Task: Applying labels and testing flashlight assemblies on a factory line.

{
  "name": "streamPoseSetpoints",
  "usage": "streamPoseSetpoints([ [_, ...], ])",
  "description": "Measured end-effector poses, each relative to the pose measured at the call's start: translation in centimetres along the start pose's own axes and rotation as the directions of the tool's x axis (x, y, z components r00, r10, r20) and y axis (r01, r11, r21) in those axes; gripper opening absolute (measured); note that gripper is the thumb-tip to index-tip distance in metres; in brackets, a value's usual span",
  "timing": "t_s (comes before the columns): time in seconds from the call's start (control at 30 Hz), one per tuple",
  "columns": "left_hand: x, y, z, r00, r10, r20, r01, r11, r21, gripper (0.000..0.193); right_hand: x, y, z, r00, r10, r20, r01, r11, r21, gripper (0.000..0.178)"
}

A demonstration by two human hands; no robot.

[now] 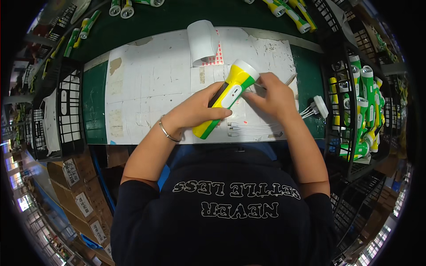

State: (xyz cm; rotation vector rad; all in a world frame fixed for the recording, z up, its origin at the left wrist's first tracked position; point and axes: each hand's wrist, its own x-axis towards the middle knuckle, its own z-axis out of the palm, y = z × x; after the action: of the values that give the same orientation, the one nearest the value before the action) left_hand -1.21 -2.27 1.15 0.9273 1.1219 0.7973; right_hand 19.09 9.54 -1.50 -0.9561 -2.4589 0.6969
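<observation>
My left hand [197, 111] grips a yellow, green and white flashlight [228, 95] around its body, holding it tilted with the lens end up and to the right over the white work mat [151, 88]. My right hand [270, 95] rests against the flashlight's right side near the head, fingers pinched together; a thin stick-like tool [290, 80] pokes out past them. A silver bracelet [168, 133] circles my left wrist.
A curled roll of white sheet with red dot stickers [205, 44] lies at the mat's far edge. White cables and a plug [317, 107] sit to the right. A black wire basket [350, 168] on the right holds several flashlights [361, 111]. More flashlights lie on the green belt [177, 15] behind. Cardboard boxes [77, 195] stand lower left.
</observation>
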Motion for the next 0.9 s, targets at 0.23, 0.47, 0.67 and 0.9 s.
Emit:
streamPoseSetpoints([
  [0.23, 1.4, -2.4, 0.4, 0.986, 0.092, -0.142, -0.077, 0.991, 0.107, 0.068, -0.3, 0.8, 0.0, 0.984, 0.168, 0.05, -0.171, 0.984, 0.051, 0.015],
  [0.47, 2.9, -3.4, 1.5, 0.923, 0.269, -0.274, -0.194, 0.942, 0.273, 0.065, -1.7, -3.0, -2.7, 0.952, 0.224, 0.207, -0.292, 0.865, 0.409, 0.015],
  [0.67, 2.9, -2.6, 2.5, 0.93, 0.286, -0.232, -0.229, 0.943, 0.243, 0.065, -2.0, -3.0, -2.9, 0.98, 0.173, 0.102, -0.193, 0.947, 0.255, 0.015],
  [0.9, 2.8, -2.1, 3.4, 0.898, 0.362, -0.25, -0.28, 0.908, 0.311, 0.062, -2.1, -2.7, -2.1, 0.941, 0.301, 0.155, -0.337, 0.796, 0.502, 0.02],
])
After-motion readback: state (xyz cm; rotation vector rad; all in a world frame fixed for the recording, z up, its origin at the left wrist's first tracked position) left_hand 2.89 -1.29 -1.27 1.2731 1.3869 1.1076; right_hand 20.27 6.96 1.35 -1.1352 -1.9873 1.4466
